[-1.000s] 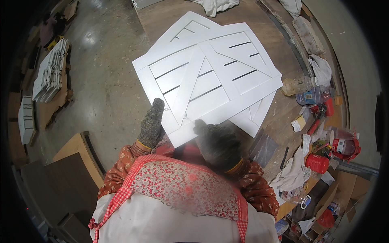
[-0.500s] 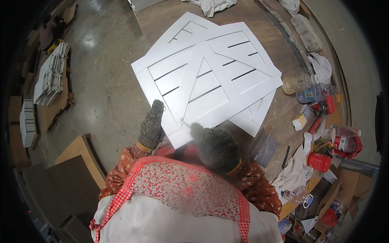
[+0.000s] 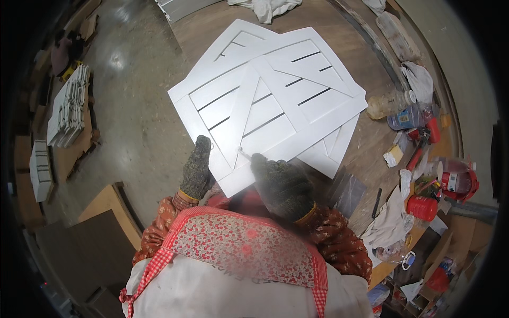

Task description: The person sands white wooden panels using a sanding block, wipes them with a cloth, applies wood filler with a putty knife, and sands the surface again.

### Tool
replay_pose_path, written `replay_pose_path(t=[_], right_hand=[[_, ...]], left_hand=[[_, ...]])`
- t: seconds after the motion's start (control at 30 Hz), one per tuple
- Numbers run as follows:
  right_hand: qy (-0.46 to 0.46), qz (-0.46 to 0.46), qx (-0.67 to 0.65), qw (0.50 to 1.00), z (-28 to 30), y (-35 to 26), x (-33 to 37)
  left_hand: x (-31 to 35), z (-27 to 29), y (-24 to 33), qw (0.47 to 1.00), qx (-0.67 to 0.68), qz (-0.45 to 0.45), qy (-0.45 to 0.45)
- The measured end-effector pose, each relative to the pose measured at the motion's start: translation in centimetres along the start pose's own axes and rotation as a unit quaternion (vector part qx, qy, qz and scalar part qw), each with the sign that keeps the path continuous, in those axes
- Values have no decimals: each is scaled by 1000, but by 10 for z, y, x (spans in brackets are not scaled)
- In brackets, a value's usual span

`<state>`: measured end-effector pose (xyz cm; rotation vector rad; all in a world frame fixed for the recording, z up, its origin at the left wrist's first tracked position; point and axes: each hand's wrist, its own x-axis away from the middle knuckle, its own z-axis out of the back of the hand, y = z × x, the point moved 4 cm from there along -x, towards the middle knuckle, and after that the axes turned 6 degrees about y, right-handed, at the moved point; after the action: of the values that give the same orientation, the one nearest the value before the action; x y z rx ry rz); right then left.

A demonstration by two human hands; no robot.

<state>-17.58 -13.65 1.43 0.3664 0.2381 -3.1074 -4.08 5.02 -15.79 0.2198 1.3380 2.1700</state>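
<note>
A white slatted panel (image 3: pixel 265 132) with diagonal grooves and several slots lies tilted in front of me, overlapping a second white panel (image 3: pixel 334 153) beneath it. My left hand (image 3: pixel 197 168), in a dark knit glove, grips the upper panel's near left edge. My right hand (image 3: pixel 283 185), gloved alike, is closed round a small thin tool (image 3: pixel 244 153) with a pale tip. That tip meets the panel near the lower end of a diagonal groove. The rest of the tool is hidden in the glove, so its kind cannot be told.
The brown worktable (image 3: pixel 366 143) carries plastic bottles (image 3: pixel 392 105), a red jar (image 3: pixel 422 208), a whitish rag (image 3: pixel 387 220) and a dark stick (image 3: pixel 376 203) on the right. On the left, stacked white panels (image 3: pixel 70 106) stand on the floor. A person (image 3: pixel 62 50) sits farther back.
The tool tip has moved slightly up along the groove with my right hand. The upper panel sits slightly farther left in view; my left hand still grips it.
</note>
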Motion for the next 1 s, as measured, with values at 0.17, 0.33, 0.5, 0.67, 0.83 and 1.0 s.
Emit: replay_pose_path(t=[0.17,0.33,0.5,0.67,0.83,1.0], right_hand=[[-24,-7,-88,996,6,-3,3],[59,41,-94,993,11,-1,2],[24,19,99,995,9,0,1],[91,42,0,995,7,1,3],[-41,-90,-149,984,2,18,0],[104,-41,-49,993,11,22,11]], left_hand=[[-2,10,47,960,-197,-195,25],[-3,12,43,974,-167,-153,12],[-3,19,63,946,-236,-215,48],[-3,22,64,943,-250,-215,54],[-23,10,71,926,323,193,-39],[-20,27,47,808,514,284,43]])
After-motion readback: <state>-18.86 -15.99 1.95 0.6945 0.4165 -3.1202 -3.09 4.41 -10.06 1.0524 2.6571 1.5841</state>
